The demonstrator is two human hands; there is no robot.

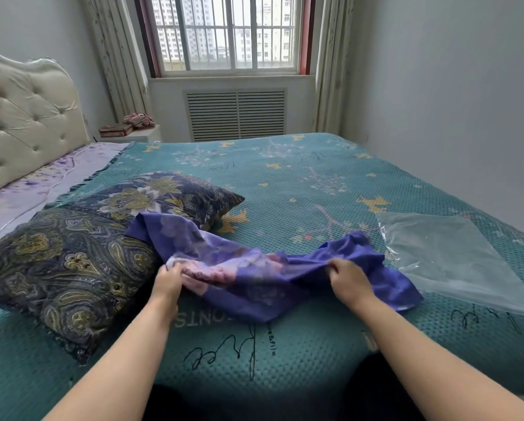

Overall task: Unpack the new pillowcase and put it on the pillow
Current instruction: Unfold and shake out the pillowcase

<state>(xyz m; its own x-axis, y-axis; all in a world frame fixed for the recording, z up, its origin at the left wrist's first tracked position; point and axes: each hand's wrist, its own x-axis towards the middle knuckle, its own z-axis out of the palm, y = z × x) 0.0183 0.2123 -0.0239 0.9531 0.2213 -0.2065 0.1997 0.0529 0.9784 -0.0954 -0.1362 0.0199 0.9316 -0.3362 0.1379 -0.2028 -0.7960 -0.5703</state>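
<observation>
— Both hands grip the purple pillowcase [254, 268]: left hand [168, 279] bunches its floral edge in closed fingers, right hand [347, 276] pinches a fold.

— Where does it lie?

— Rumpled on the teal bedspread [300, 183], one corner draped on the floral pillow [160, 197] at ten o'clock.

— Around it?

— Paisley pillow [63, 268] touching at nine o'clock; clear plastic bag [449, 253] just beside at three. Open bedspread toward twelve.
</observation>
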